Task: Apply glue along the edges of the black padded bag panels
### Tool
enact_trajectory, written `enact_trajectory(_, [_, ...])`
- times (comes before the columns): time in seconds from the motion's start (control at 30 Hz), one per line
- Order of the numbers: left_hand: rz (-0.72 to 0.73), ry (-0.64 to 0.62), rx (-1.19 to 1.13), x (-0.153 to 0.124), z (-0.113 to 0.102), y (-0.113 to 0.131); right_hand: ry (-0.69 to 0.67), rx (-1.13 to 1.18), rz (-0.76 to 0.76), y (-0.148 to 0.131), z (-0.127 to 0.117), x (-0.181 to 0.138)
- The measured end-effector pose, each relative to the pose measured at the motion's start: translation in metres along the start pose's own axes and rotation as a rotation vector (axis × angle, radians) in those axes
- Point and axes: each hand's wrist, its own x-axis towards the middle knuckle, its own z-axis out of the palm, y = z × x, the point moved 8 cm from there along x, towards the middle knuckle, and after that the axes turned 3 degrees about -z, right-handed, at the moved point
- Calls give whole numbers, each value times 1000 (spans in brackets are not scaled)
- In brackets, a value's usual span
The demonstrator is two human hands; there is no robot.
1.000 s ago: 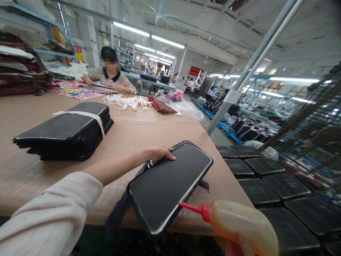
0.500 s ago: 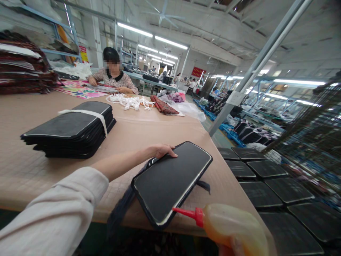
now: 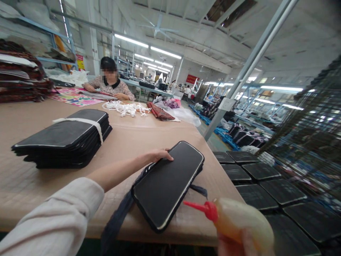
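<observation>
My left hand (image 3: 160, 155) grips the far left edge of a black panel (image 3: 167, 185), its thumb flat on top and its fingers out of sight. The panel has rounded corners and a pale line along its rim. Beneath it a dark cloth strip (image 3: 117, 217) sticks out on both sides. At the lower right, my right hand (image 3: 234, 243) is wrapped round a squeeze bottle (image 3: 242, 220) with yellowish liquid inside. Its red nozzle (image 3: 201, 209) points left, apart from the panel's right edge.
A strapped stack of black panels (image 3: 64, 138) stands on the table (image 3: 128, 131) at left. More black panels (image 3: 282, 192) lie in rows on the right. Across the table a person (image 3: 110, 80) handles sheets near white strips (image 3: 125, 107). A metal post (image 3: 226, 103) rises beyond the table's right edge.
The bottle has moved right, so its nozzle tip has left the panel's near right rim. My left hand keeps its hold on the panel. The whole view has shifted slightly.
</observation>
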Motion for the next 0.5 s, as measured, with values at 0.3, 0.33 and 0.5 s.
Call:
enact_trajectory(0.3, [-20,-32,-25,-15,25,-10,-47,76,-136,-15,51,48])
enact_trajectory(0.33, [-40,-26,-46,-18,26,-10,-21,37,-159,-13,46,49])
enact_trajectory(0.5, [-33,-74,-122,-26,36,-9,-49,-91,-328,-23,44,37])
